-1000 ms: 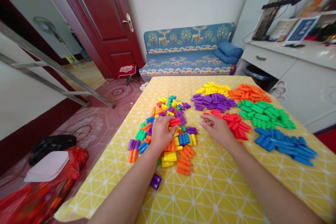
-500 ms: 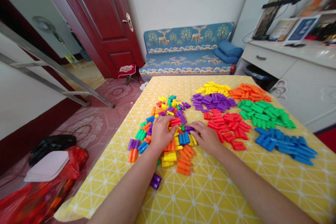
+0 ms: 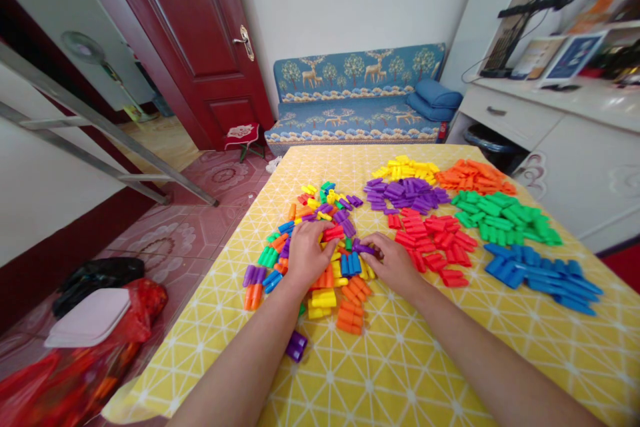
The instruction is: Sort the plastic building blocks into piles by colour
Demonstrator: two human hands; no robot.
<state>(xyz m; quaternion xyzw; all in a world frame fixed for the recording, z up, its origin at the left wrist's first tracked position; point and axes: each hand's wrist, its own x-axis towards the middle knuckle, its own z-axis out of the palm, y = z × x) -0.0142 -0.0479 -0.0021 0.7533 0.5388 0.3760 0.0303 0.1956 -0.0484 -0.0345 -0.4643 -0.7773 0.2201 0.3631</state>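
left hand (image 3: pixel 306 253) — grip curled over mixed pile (image 3: pixel 327 203), cannot tell if holding | right hand (image 3: pixel 393 263) — grip pinching purple block (image 3: pixel 364 249) | red pile (image 3: pixel 435 240) just beside, on worktop (image 3: pixel 400 360)

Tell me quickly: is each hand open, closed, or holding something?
Left hand: palm down on the mixed pile; grip cannot be told.
Right hand: closed on a purple block.

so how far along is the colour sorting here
Mostly done: yellow pile, purple pile, orange pile, green pile, red pile and blue pile lie apart on the right. In hand: the right hand has its grip on a purple block; the left hand rests on the mixed pile. Left: that mixed pile and a stray purple piece near the table edge.
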